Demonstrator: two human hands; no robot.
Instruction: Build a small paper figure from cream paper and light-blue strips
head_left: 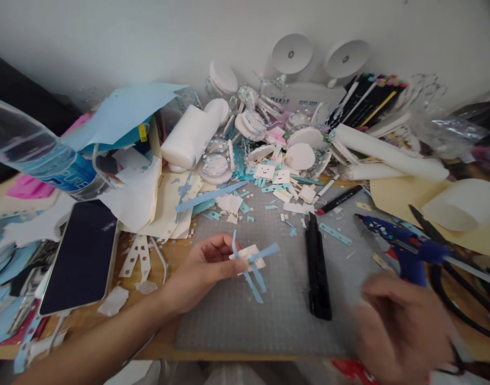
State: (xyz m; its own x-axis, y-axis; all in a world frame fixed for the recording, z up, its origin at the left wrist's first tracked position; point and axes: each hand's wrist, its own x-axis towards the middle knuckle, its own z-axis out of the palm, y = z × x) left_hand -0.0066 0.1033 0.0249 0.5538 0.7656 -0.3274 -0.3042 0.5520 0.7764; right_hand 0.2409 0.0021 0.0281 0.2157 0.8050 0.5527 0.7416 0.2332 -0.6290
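Between its thumb and fingers, my left hand (216, 261) pinches a small white paper figure (259, 261) with several light blue paper strips sticking out as limbs. The figure is held over the grey cutting mat (245, 331). My right hand (397, 326) is at the mat's right edge, smeared by motion, so its fingers cannot be made out. A black utility knife (318, 272) lies on the mat between my hands. Beyond my right hand is a blue glue gun (405, 246) with a glue stick in its back. Similar figures with drawn smiles (265, 171) lie farther back.
On the left are a phone (80, 256) and a water bottle (48, 155). Large black-handled scissors (449, 278) lie at the right. White foam discs (301, 156), a white roll (191, 136), paper scraps and a marker (341, 199) crowd the back.
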